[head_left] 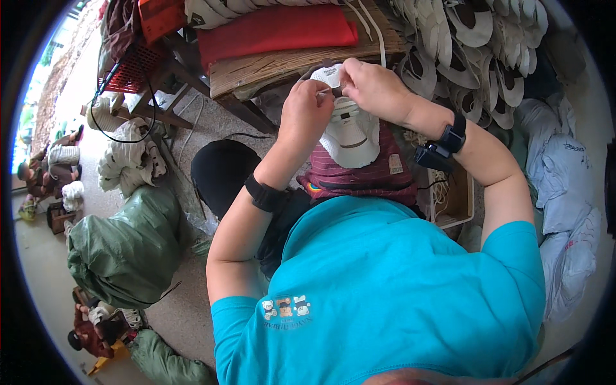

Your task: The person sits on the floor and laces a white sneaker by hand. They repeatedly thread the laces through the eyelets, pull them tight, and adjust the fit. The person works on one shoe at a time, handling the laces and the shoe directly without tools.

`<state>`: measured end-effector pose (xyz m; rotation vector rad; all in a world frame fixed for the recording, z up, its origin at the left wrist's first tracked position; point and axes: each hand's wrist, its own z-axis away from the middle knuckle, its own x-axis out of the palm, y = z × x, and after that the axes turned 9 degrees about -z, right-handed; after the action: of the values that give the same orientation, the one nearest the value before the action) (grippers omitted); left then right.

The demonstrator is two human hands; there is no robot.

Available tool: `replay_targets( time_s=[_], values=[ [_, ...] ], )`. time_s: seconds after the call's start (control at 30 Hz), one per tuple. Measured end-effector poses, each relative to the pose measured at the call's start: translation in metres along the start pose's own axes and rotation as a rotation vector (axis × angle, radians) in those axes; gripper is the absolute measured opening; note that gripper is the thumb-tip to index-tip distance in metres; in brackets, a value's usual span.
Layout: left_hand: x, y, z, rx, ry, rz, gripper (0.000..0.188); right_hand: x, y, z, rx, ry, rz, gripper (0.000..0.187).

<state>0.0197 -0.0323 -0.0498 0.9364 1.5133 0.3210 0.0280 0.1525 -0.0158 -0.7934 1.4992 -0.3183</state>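
Note:
A white mesh shoe upper point(351, 142) lies over a maroon striped cloth point(324, 168) on my lap, its rounded toe toward me. Above it, at the far end, shows its white tongue point(328, 76). My left hand point(307, 110) is closed in a pinch at the left edge of the upper, by the tongue. What sits between its fingertips is too small to make out. From the right, my right hand point(371, 88) grips the upper beside the tongue, thumb and fingers pressed together. Both hands meet close over the lacing area, and the fingers partly cover it.
Ahead is a wooden bench point(256, 67) bearing a folded red cloth point(279, 37). Bundles of shoe uppers point(471, 38) hang at the right. A box point(459, 205) stands by my right side, white sacks point(564, 173) beyond it. Left are a green sack point(128, 244) and other people working.

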Motion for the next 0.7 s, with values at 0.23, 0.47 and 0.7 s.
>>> replay_targets(
  time_s=[0.23,0.47,0.7],
  values=[
    [-0.001,-0.007,-0.007,0.05,-0.041,-0.078,0.026,0.0,-0.006,0.0,-0.042,-0.024,0.041,0.022],
    [0.002,-0.007,-0.002,0.041,0.039,-0.018,0.024,0.002,0.003,-0.001,-0.041,0.01,-0.027,0.02],
    [-0.002,-0.011,-0.01,0.088,-0.064,-0.083,0.023,-0.001,-0.003,-0.006,0.128,-0.079,-0.371,0.021]
  ],
)
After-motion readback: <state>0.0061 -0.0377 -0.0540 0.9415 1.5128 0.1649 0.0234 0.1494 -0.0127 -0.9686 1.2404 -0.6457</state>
